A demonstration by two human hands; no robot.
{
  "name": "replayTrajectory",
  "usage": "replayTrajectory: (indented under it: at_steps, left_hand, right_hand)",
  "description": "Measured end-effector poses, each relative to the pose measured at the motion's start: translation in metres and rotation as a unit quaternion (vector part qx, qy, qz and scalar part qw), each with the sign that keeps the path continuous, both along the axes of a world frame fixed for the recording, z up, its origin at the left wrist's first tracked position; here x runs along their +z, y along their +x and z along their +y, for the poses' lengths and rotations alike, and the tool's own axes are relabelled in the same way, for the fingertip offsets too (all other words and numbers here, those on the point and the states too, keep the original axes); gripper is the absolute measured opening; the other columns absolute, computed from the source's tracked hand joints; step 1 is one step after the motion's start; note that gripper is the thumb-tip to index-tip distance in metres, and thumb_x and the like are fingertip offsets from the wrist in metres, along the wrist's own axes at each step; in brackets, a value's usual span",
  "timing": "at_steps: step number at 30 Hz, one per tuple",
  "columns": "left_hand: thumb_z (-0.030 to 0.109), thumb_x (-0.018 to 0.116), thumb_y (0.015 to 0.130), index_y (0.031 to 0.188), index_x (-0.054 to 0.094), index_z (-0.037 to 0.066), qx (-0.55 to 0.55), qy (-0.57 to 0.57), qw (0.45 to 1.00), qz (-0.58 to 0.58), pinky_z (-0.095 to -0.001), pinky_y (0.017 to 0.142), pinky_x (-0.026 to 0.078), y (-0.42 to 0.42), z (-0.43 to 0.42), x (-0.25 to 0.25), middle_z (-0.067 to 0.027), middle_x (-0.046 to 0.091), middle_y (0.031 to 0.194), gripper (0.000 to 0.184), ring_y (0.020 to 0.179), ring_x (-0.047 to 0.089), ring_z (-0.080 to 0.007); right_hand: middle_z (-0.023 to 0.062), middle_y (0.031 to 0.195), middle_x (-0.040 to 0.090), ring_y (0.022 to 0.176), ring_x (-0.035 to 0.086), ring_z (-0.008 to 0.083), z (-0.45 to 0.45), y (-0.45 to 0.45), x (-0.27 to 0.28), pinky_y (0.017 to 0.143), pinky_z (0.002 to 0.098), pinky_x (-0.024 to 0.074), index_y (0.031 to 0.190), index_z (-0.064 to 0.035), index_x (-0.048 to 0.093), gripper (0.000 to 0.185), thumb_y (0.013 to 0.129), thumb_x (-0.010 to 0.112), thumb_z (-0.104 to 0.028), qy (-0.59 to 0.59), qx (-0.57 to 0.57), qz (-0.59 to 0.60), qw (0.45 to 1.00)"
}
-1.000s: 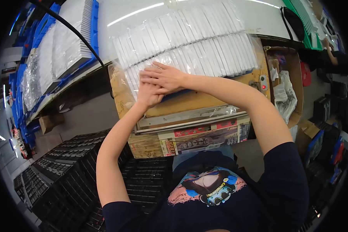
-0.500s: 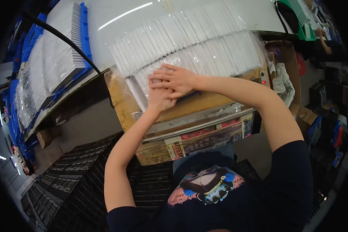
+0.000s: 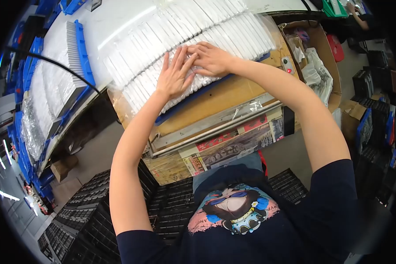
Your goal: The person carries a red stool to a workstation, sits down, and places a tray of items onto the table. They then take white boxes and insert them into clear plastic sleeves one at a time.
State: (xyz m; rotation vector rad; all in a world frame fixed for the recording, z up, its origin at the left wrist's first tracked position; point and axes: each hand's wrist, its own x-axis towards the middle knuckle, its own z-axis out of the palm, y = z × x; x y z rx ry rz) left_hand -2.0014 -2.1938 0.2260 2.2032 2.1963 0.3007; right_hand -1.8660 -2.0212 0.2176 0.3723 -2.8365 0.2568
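Observation:
Two long rows of slim white boxes (image 3: 235, 39) stand packed side by side under clear plastic film, with a blue tray edge (image 3: 187, 100) showing along their near side. My left hand (image 3: 175, 78) lies on the film over the near row, palm down with its fingers spread. Right beside it, my right hand (image 3: 213, 59) presses flat on the same row, its fingers stretched toward the left and meeting the left fingertips. Neither hand grasps anything. The boxes directly beneath both palms are hidden.
The rows rest on a wooden bench (image 3: 224, 99) with a metal strip along its front. At left, another blue tray (image 3: 84, 57) holds more white boxes. A cardboard box (image 3: 332, 57) with plastic bags stands right. Black crates (image 3: 81, 198) fill the lower left. Another person's arm (image 3: 360, 20) shows far right.
My hands, overlapped before with the right on top, now lie side by side on the film. The view has shifted, and more of the blue tray edge shows along the near side.

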Motion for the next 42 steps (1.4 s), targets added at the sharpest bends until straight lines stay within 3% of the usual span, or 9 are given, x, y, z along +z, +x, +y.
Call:
replayTrajectory:
  at_steps: [10,18,20,22,25,29,31,35,42]
  left_hand:
    - [0.032,0.052,0.082,0.146,0.027,0.018,0.026,-0.005,0.999,-0.048,-0.0525,0.112,0.014,0.008,0.023,0.003,-0.0190,0.015,0.152,0.070,0.140,0.017,-0.0337]
    - [0.030,0.048,0.082,0.147,0.021,0.015,0.023,-0.038,0.998,0.037,-0.0561,0.111,0.009,0.034,0.034,0.016,-0.0158,0.011,0.153,0.072,0.141,0.012,-0.0333]
    - [0.032,0.046,0.086,0.147,0.024,0.020,-0.004,0.001,1.000,0.002,-0.0568,0.111,0.008,0.053,0.058,0.025,-0.0108,0.012,0.154,0.066,0.142,0.011,-0.0312]
    - [0.034,0.045,0.088,0.146,0.025,0.023,-0.036,0.020,0.999,0.018,-0.0563,0.111,0.008,0.075,0.097,0.039,-0.0076,0.014,0.154,0.063,0.142,0.011,-0.0300]
    - [0.036,0.043,0.091,0.145,0.028,0.026,-0.083,0.023,0.996,0.011,-0.0538,0.112,0.011,0.092,0.146,0.017,-0.0036,0.022,0.153,0.057,0.141,0.016,-0.0282]
    - [0.032,0.043,0.090,0.142,0.034,0.023,-0.092,0.000,0.996,0.005,-0.0519,0.112,0.014,0.102,0.174,0.013,-0.0051,0.029,0.149,0.053,0.139,0.021,-0.0283]
    - [0.030,0.044,0.090,0.140,0.039,0.019,-0.095,-0.025,0.995,0.022,-0.0524,0.111,0.016,0.100,0.176,0.009,-0.0079,0.032,0.147,0.051,0.138,0.023,-0.0293]
    - [0.029,0.043,0.090,0.140,0.037,0.015,-0.094,-0.032,0.994,0.038,-0.0520,0.111,0.016,0.098,0.173,0.009,-0.0131,0.031,0.147,0.053,0.137,0.025,-0.0311]
    - [0.022,0.044,0.087,0.138,0.038,0.009,-0.096,-0.015,0.995,0.001,-0.0539,0.110,0.017,0.102,0.172,0.012,-0.0148,0.032,0.145,0.052,0.137,0.025,-0.0335]
  right_hand:
    - [0.0193,0.138,0.038,0.131,0.031,0.0292,0.005,0.001,0.000,0.109,0.0452,0.0213,0.121,0.0047,0.050,0.055,0.086,0.047,-0.037,-0.032,-0.035,-0.008,0.999]
    - [0.0058,0.122,0.054,0.111,0.051,0.0271,0.068,0.017,0.045,0.093,0.0412,0.0406,0.105,-0.0135,0.063,0.026,0.081,0.060,-0.023,-0.053,0.025,-0.119,0.991]
    - [0.0000,0.109,0.060,0.102,0.056,0.0238,0.102,0.036,0.056,0.083,0.0364,0.0450,0.099,-0.0155,0.065,0.020,0.080,0.061,-0.020,-0.043,-0.124,0.146,0.981]
    - [0.0033,0.118,0.053,0.113,0.049,0.0244,0.137,0.043,0.080,0.090,0.0411,0.0401,0.111,-0.0205,0.060,0.029,0.085,0.059,-0.032,-0.010,-0.225,0.227,0.948]
    - [0.0179,0.097,0.067,0.084,0.064,0.0286,0.126,0.048,0.173,0.074,0.0354,0.0500,0.102,-0.0031,0.067,0.027,0.083,0.057,-0.020,0.040,-0.297,0.457,0.837]
    - [0.0080,0.143,0.025,0.135,0.020,0.0259,0.155,0.052,0.084,0.103,0.0567,0.0181,0.139,-0.0322,0.033,0.059,0.088,0.045,-0.060,-0.010,-0.359,0.252,0.899]
    - [0.0139,0.149,0.021,0.137,0.022,0.0325,0.150,0.079,-0.017,0.106,0.0597,0.0176,0.144,-0.0332,0.026,0.063,0.089,0.040,-0.060,-0.046,-0.389,0.043,0.919]
    - [0.0146,0.148,0.020,0.135,0.026,0.0347,0.141,0.080,-0.005,0.108,0.0485,0.0254,0.145,-0.0314,0.025,0.060,0.091,0.041,-0.052,-0.149,-0.378,0.044,0.913]
    - [0.0107,0.151,0.019,0.137,0.024,0.0324,0.137,0.075,0.029,0.108,0.0582,0.0179,0.144,-0.0294,0.027,0.059,0.091,0.042,-0.051,-0.070,-0.369,0.146,0.915]
